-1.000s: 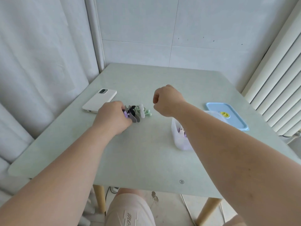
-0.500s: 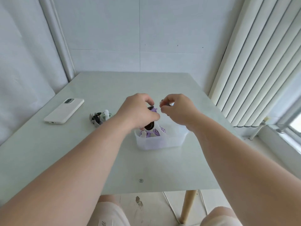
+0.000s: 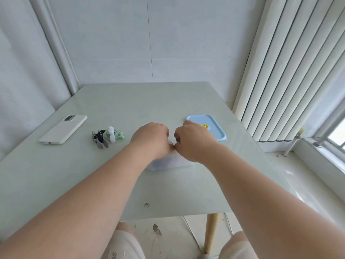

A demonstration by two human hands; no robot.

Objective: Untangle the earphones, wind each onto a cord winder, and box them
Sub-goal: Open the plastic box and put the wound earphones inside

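both hands meet over the clear box [image 3: 168,163]: right hand [image 3: 194,143] pinches a small dark earphone piece [image 3: 178,140], left hand [image 3: 151,141] curls down, its hold hidden. best lift the tangle slowly, no yanking. winder pile [image 3: 106,136] lies well left on the table [image 3: 130,101].

The left hand [image 3: 151,140] and right hand [image 3: 194,143] touch above the box [image 3: 168,163], which stands on the table [image 3: 112,184] right beneath them. A small part [image 3: 178,140] is pinched at the right hand's fingers. The box lid [image 3: 216,128] lies flat just behind the right hand. A cluster of cord winders and earphones [image 3: 106,136] lies to the left of the left hand, and a phone [image 3: 63,129] lies farther left, well apart from both hands.
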